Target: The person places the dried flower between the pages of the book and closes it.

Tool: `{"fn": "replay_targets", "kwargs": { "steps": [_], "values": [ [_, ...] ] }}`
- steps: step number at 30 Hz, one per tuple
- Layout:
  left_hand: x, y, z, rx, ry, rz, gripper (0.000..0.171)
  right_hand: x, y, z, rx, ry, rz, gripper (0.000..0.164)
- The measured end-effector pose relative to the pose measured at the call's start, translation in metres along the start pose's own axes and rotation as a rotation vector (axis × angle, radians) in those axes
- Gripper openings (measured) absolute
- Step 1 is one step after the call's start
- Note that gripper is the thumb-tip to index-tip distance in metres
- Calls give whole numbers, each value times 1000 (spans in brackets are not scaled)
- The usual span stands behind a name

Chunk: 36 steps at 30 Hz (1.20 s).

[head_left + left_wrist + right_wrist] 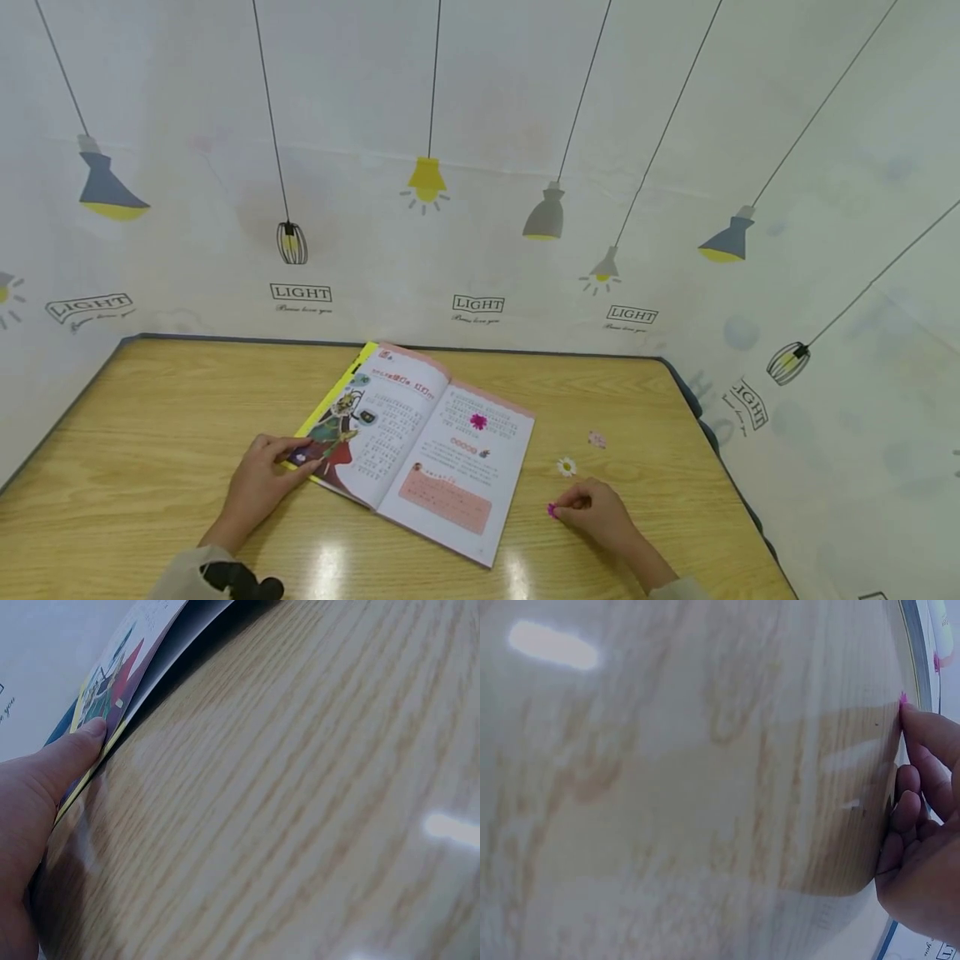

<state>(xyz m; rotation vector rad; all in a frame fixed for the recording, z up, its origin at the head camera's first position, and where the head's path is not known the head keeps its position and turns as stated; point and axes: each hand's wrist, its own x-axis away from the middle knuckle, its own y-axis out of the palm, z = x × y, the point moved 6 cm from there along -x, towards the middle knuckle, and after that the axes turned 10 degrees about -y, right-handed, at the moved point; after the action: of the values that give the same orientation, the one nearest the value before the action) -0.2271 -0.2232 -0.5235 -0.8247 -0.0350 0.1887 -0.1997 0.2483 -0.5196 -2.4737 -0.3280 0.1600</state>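
From the head view, a light wooden table (150, 450) with a dark edge stands in a corner, and pale wall sheets printed with hanging lamps (426, 179) and the word LIGHT close it in on three sides. An open picture book (420, 446) lies near the middle of the table with a pink flower (477, 421) on its right page. The left hand (258, 483) rests on the book's left page, fingers extended and flat. To the right of the book, the right hand (600, 512) pinches a small magenta flower (552, 510) against the table, fingertips drawn together. A white daisy (566, 466) and a pale pink flower (597, 439) lie just beyond it.

From the left wrist, a straight finger (67, 754) presses on the book's page edge (112, 690), with grained wood all round.

From the right wrist, curled fingers (922, 735) meet the tabletop, a magenta speck (903, 697) at their tip.
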Motion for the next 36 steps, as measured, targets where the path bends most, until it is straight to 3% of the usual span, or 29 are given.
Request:
{"fn": "replay_targets", "kwargs": {
  "steps": [23, 28, 36],
  "values": [
    [1, -1, 2, 5, -7, -1, 46, -10, -7, -11, -68, 1, -57, 16],
    [0, -1, 1, 0, -16, -10, 47, -20, -7, -18, -38, 17, -60, 18],
    [0, 0, -1, -3, -31, -18, 50, -39, -2, -32, 39, -45, -53, 14]
  ]
}}
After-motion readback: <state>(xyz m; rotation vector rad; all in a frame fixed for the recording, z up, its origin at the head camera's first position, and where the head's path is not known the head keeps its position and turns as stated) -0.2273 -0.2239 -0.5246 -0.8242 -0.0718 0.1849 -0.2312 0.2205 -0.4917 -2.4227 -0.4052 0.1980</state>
